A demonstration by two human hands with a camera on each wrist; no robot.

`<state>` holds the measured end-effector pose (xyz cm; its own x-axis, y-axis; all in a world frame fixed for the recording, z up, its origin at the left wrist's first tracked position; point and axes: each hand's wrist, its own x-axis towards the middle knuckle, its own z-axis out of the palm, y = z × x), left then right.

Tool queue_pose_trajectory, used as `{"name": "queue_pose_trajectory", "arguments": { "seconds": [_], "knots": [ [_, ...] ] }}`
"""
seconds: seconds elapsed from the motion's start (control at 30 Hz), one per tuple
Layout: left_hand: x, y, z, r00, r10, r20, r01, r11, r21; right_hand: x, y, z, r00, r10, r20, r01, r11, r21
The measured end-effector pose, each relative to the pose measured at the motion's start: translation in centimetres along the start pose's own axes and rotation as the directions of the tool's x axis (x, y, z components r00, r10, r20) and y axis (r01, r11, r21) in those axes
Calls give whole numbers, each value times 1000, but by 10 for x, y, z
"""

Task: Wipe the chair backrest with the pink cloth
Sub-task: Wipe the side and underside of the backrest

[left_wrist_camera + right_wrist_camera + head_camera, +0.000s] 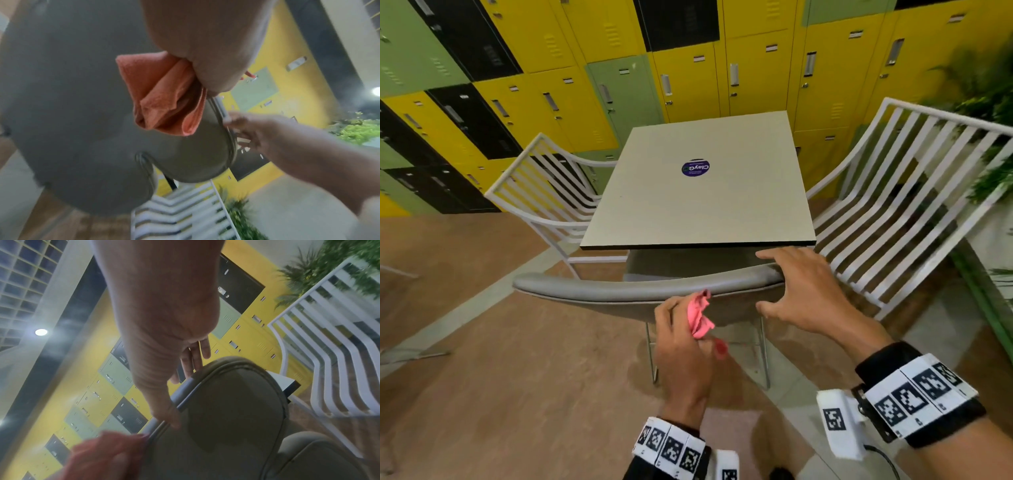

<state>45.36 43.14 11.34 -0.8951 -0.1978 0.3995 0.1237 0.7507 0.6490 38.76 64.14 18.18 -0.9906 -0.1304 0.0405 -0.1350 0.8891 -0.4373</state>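
The grey padded chair backrest curves across the middle of the head view, just in front of me. My left hand grips a bunched pink cloth against the rear face of the backrest, right under its top edge. From the left wrist, the cloth hangs folded out of the fist against the grey backrest. My right hand spans the backrest's right end. Its fingers lie straight over the top edge, and the thumb touches the rear face.
A square beige table with a round blue sticker stands just beyond the chair. White slatted chairs flank it on the left and right. Yellow, green and black lockers line the wall. Plants fill the right.
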Motion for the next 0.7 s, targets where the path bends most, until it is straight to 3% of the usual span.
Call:
{"name": "queue_pose_trajectory", "arguments": {
  "seconds": [0.1,0.17,0.5,0.7],
  "knots": [
    [17,-29,-31,987,-81,-138,97,989,112,0,1,2,1000,-5,-14,5,1000,15],
    [19,-44,-36,986,-78,-150,105,977,185,1,-1,7,999,-22,-23,23,999,22],
    [12,-22,1,978,187,-91,-170,971,166,7,17,7,999,-3,-54,3,1000,2],
    [6,-7,24,969,247,-27,-241,961,132,5,30,3,998,26,-63,-27,1000,-6]
  ]
}}
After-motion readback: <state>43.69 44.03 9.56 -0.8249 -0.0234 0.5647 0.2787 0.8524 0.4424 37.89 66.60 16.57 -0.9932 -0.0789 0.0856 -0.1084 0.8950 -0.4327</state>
